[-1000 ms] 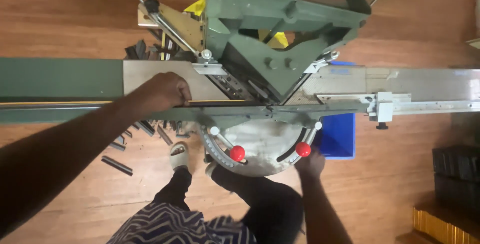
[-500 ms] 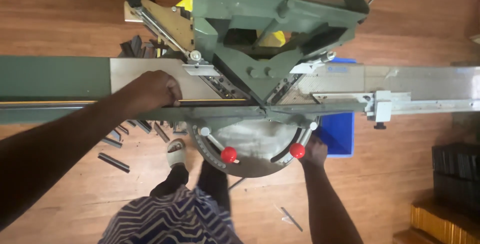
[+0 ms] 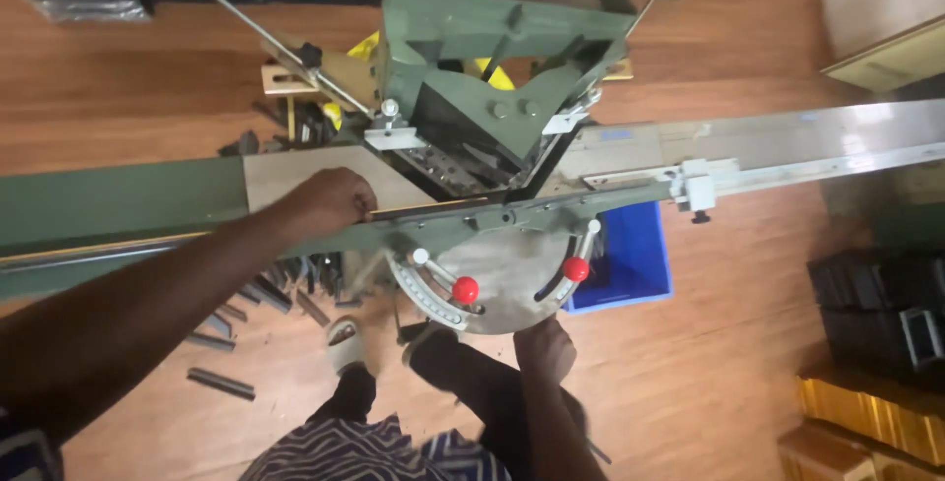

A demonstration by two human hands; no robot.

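A green mitre cutting machine (image 3: 492, 38) stands on a long bed, with a grey table (image 3: 285, 178) on its left and a metal rail (image 3: 787, 151) on its right. My left hand (image 3: 330, 200) presses with curled fingers on a long thin strip (image 3: 433, 209) lying along the front edge of the table. My right hand (image 3: 544, 348) rests at the lower rim of the round metal plate (image 3: 507, 284), its fingertips hidden under it. Two red-knobbed levers (image 3: 465, 289) (image 3: 576, 268) stick out of the plate, above my right hand.
A blue bin (image 3: 635, 255) sits on the wooden floor under the rail. Several short dark offcuts (image 3: 221, 383) lie on the floor at the left. My legs and a sandalled foot (image 3: 345, 343) are below the plate. Dark stacked pieces (image 3: 876, 309) stand at the right.
My right hand has dropped from beside the right red knob to the plate's lower rim. My left hand stays on the strip. The view has tilted a little.
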